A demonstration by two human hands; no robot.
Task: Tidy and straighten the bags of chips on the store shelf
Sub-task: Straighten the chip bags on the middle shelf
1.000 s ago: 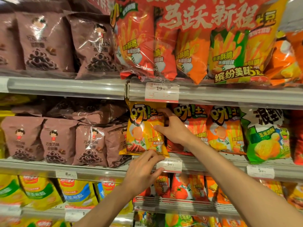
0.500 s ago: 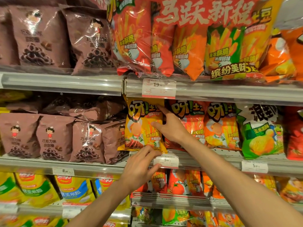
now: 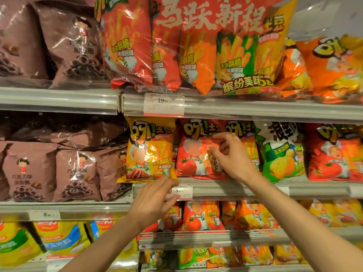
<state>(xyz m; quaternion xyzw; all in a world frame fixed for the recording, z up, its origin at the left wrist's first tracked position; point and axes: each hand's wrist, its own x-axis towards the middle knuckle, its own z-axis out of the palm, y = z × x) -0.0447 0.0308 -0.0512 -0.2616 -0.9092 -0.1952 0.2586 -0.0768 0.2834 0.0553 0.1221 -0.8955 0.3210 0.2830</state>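
Note:
A yellow chip bag (image 3: 149,152) stands upright at the left end of the middle shelf (image 3: 245,190), its lower left corner jutting past the shelf edge. My left hand (image 3: 155,201) reaches up from below, and its straight fingertips touch the bag's bottom right corner by a price tag (image 3: 181,191). A red tomato chip bag (image 3: 188,165) stands right of it. My right hand (image 3: 231,154) hovers in front of this red bag with fingers spread and loose, gripping nothing. An orange bag (image 3: 250,146) is partly hidden behind that hand.
A green chip bag (image 3: 280,154) and another red bag (image 3: 334,154) stand further right. Brown snack bags (image 3: 76,173) fill the shelf to the left. A large multi-pack (image 3: 196,46) overhangs the shelf above. More chip bags (image 3: 204,214) sit below.
My right hand left the yellow bag's right edge and moved right, in front of the red tomato bag. The yellow bag now stands straighter. My left hand stays at its bottom corner.

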